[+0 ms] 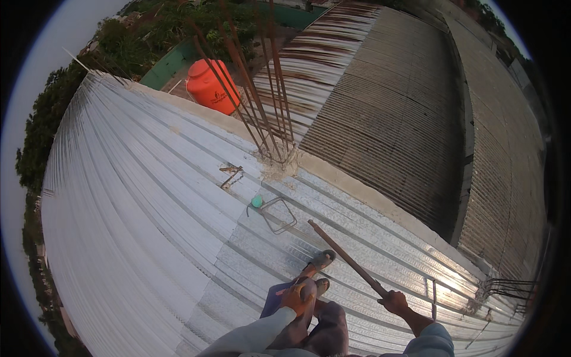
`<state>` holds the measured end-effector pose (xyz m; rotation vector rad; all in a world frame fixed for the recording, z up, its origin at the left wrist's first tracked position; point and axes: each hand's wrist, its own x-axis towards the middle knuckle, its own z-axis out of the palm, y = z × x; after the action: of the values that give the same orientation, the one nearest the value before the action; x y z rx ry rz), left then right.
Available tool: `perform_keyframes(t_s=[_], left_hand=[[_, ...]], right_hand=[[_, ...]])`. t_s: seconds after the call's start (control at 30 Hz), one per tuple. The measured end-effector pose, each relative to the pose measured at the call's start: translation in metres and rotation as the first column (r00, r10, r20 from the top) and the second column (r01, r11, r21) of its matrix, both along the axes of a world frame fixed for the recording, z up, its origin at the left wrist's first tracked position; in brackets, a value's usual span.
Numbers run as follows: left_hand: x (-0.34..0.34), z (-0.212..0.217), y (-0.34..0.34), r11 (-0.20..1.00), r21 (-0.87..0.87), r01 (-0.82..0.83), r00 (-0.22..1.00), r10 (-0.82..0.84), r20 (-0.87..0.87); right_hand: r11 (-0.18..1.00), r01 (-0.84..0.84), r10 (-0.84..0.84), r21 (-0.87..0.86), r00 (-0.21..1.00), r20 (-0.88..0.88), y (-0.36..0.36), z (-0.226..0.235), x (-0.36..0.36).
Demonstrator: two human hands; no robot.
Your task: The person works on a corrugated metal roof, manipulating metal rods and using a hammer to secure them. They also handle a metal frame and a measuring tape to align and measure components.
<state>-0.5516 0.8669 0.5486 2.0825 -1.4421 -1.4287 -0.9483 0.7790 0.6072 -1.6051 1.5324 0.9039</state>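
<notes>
We hold a rusty steel rod (348,257) in our right hand (395,301), fingers clamped round its near end for leverage, tip angled away over the metal roof sheet (148,196). Our left hand (297,294), seemingly gloved, curls on our knee; beyond the fingers lies a wire stirrup (275,214).

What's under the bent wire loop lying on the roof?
Under the wire loop is bare corrugated metal roofing, with a small green round thing at its corner. What lies below the sheets is hidden.

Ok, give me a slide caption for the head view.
Seated on a corrugated metal roof, right hand grips a rusty steel rod; left hand rests on the knee.
</notes>
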Motion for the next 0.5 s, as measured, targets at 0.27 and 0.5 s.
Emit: perform_keyframes(t_s=[0.27,0.5], left_hand=[[0.063,0.128,-0.139,0.685,0.564,-0.462,-0.024,0.626,-0.78],[0.235,0.189,-0.184,0.507,0.728,-0.461,-0.139,0.769,-0.624]], right_hand=[[0.979,0.189,-0.186,-0.07,0.981,0.047,0.104,0.201,0.103],[0.924,0.365,-0.308,-0.114,0.887,0.345,0.09,0.229,0.329]])
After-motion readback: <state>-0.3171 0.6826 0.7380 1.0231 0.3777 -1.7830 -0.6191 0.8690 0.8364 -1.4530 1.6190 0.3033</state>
